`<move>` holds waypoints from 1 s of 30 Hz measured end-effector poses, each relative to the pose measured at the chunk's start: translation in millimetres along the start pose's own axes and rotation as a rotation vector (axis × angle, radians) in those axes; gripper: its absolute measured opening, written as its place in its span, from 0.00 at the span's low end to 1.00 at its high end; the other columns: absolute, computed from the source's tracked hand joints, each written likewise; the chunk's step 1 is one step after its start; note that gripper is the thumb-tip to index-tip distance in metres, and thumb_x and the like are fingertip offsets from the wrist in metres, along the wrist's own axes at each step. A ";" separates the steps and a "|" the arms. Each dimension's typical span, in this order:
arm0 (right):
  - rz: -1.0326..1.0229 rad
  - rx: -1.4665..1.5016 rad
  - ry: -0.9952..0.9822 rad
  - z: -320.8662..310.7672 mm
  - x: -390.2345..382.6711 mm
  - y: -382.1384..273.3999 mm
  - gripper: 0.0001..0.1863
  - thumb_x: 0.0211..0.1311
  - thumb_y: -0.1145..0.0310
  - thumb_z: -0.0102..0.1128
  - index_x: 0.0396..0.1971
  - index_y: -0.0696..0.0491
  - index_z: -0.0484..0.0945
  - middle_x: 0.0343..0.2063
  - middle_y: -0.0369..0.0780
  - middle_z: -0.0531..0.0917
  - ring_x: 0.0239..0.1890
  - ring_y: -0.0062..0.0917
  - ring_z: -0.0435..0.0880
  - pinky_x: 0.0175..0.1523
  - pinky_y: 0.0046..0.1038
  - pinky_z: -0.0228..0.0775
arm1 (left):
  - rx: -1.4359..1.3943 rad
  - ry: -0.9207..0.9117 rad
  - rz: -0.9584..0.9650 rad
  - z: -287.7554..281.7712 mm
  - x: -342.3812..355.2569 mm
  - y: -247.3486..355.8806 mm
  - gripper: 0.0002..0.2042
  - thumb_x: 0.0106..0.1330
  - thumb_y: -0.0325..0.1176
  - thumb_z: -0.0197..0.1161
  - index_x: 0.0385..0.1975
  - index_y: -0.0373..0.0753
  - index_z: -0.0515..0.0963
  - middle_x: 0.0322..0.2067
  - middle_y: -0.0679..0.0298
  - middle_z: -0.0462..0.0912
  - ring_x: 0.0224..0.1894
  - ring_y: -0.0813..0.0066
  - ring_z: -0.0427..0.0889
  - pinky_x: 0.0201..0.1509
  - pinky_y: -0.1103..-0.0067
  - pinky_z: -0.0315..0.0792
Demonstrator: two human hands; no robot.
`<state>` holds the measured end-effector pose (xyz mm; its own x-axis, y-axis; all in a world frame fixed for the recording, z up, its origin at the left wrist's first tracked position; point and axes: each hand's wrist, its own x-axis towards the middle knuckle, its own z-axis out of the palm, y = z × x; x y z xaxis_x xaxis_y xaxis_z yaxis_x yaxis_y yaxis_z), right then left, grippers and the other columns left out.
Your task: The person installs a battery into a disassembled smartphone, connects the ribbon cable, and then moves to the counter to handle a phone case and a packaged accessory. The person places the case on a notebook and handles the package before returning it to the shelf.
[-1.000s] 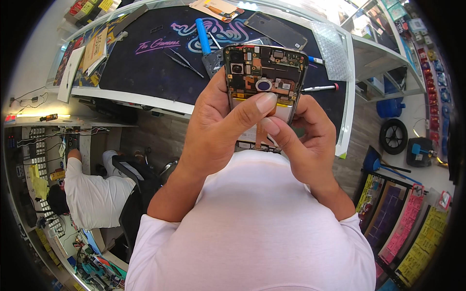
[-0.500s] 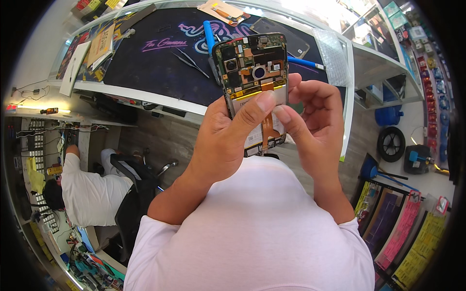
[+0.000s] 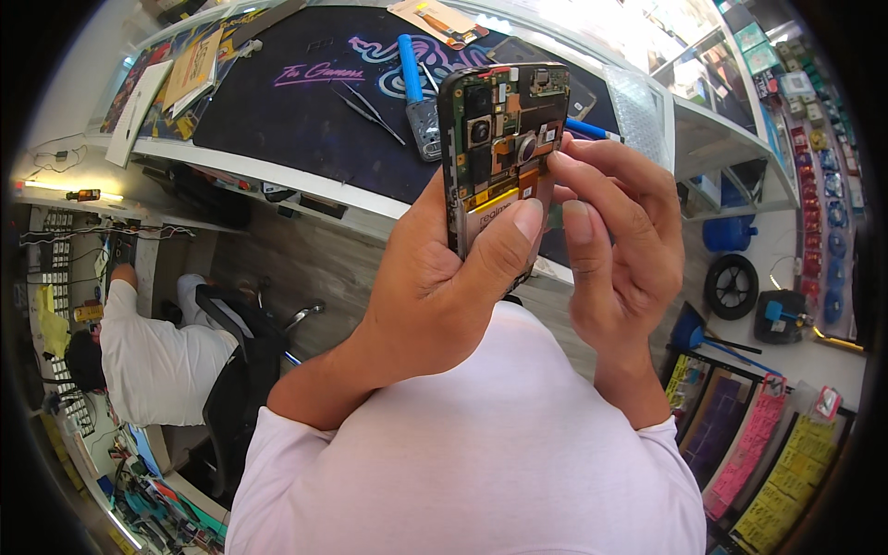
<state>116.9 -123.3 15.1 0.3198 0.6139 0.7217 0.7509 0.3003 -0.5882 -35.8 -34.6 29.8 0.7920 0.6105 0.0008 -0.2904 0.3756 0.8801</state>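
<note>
An opened smartphone [image 3: 509,125], its back cover off, is tilted in front of me with bare circuit boards, a camera module and an orange ribbon cable showing. Below the boards lies a pale battery [image 3: 490,217] with a yellow strip along its top. My left hand [image 3: 430,287] is closed round the phone's left side and lower part, its thumb lying over the battery. At the phone's right edge is my right hand [image 3: 634,236], fingers bent and apart. Its fingertips are at or very near that edge, while the thumb stands free.
On the black mat [image 3: 277,120] lie tweezers [image 3: 370,113], a blue-handled tool [image 3: 409,69] and a grey phone part [image 3: 425,128]. Bubble wrap [image 3: 638,111] covers the mat's right end. A person in a white shirt [image 3: 166,356] sits at a bench on the left.
The phone has turned, its right side tipping away, and sits slightly farther right. My right thumb has come off the battery area, and the right fingers have moved to the phone's upper right edge.
</note>
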 end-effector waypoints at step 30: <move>-0.017 0.045 -0.149 -3.5 12.9 -18.9 0.19 0.66 0.82 0.66 0.56 0.60 0.86 0.52 0.47 0.82 0.49 0.31 0.87 0.53 0.27 0.81 | 0.072 0.006 0.135 1.0 -2.9 9.4 0.18 0.79 0.30 0.54 0.64 0.27 0.71 0.54 0.55 0.78 0.56 0.71 0.79 0.60 0.74 0.74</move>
<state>108.8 -123.6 36.8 0.2153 0.7093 0.6712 0.7274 0.3421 -0.5949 -40.3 -33.5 38.5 0.7451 0.6563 0.1184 -0.3541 0.2389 0.9042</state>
